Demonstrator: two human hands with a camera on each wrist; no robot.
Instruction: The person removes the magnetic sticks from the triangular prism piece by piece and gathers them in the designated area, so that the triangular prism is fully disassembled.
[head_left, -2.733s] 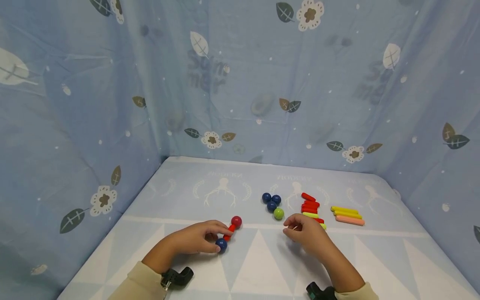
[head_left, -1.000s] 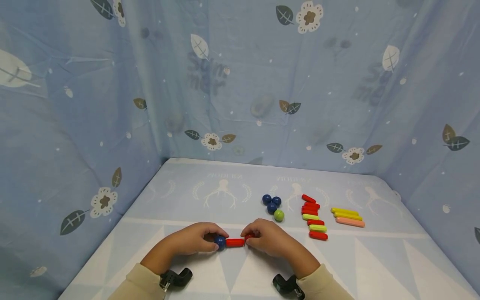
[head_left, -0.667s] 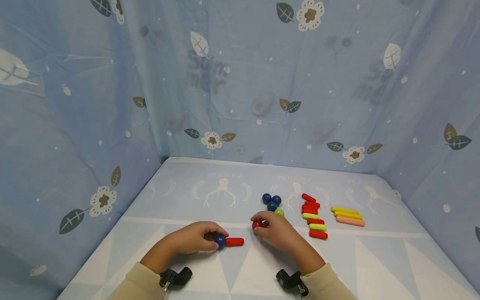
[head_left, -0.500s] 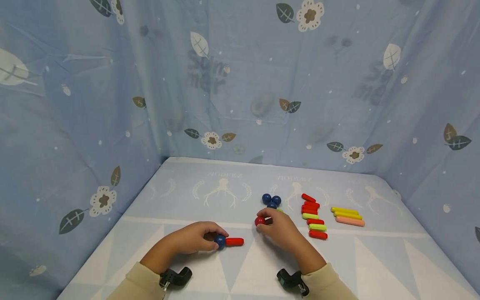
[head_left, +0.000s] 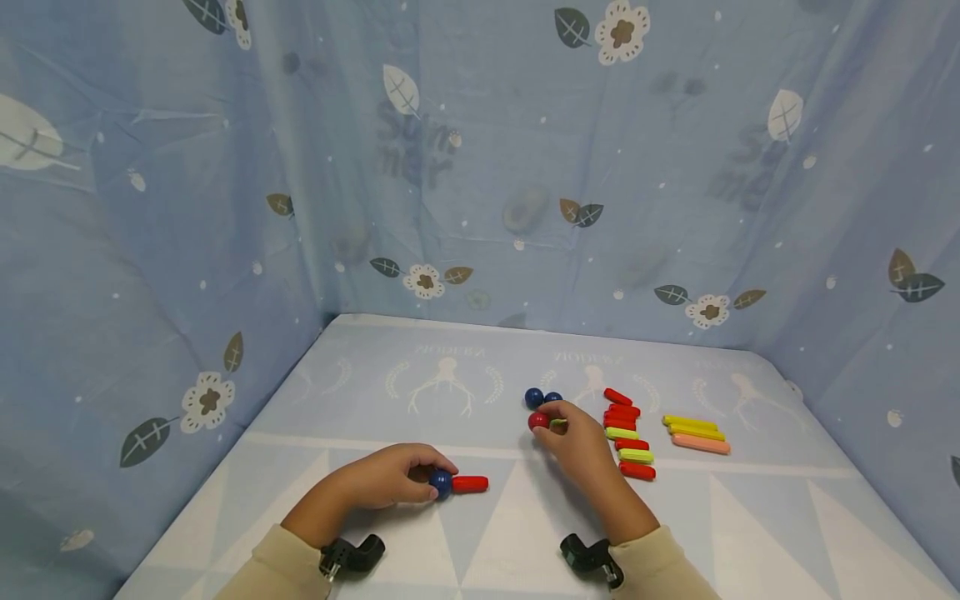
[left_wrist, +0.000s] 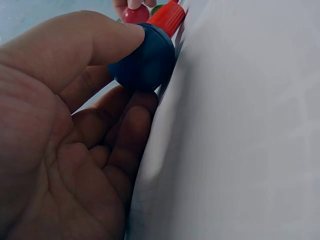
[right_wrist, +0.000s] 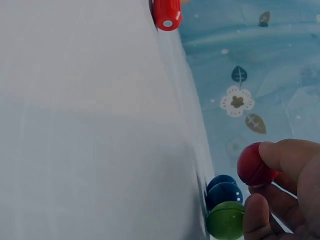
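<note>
My left hand [head_left: 386, 477] pinches a dark blue ball [head_left: 440, 484] on the table between thumb and fingers. A short red stick [head_left: 470, 484] points right from that ball, end against it. My right hand [head_left: 581, 442] pinches a red ball [head_left: 537, 421] by thumb and fingertips. In the right wrist view the red ball sits just beyond a green ball [right_wrist: 226, 220] and blue balls [right_wrist: 223, 194], seemingly above the table. The head view has the green ball mostly hidden behind the right hand, with two blue balls [head_left: 534, 397] showing behind the red one.
Right of my right hand lies a column of short red and lime sticks [head_left: 632, 444]. Farther right are yellow sticks [head_left: 690, 422] and a longer orange stick [head_left: 701, 443]. A patterned curtain [head_left: 480, 167] encloses the table [head_left: 375, 400] at the back and sides.
My right hand reached to the red ball at the red stick's right end, pulled it off, and carried it right and back toward the loose balls. The left hand kept its blue ball.
</note>
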